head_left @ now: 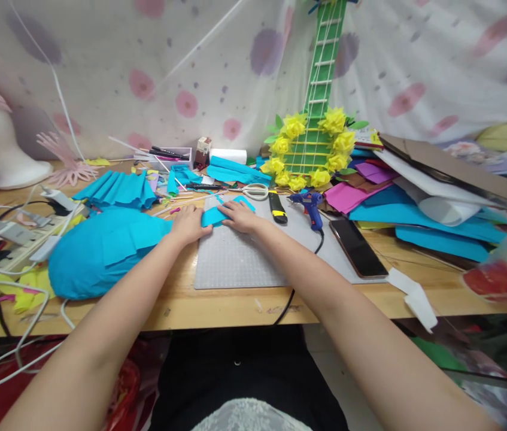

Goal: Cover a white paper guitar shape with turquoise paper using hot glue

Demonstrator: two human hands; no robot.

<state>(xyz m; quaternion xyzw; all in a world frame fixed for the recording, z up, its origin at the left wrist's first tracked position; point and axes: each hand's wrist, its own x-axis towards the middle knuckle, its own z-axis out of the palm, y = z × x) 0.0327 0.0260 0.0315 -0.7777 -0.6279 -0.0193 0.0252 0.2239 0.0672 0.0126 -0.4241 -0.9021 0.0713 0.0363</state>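
Blue crepe-paper strip [213, 216] lies at mid-frame, the right hand's [239, 216] fingers slightly spread on it; whether the left hand [189, 224] pinches it, I cannot tell. Beneath: one grey cutting mat [235, 266]. Right of centre: one utility knife [276, 205], one glue gun [310, 208], one smartphone [358, 248]. Wooden table [170, 311] beyond; spotted curtain [212, 60] across the top.

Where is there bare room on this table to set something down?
Mainly on the mat, in its near left part, between the right hand, right forearm and front edge. A smaller patch lies between the phone and black cord. It's crowded along the back with blue paper and scissors, at left with chargers, at right with a paper stack.
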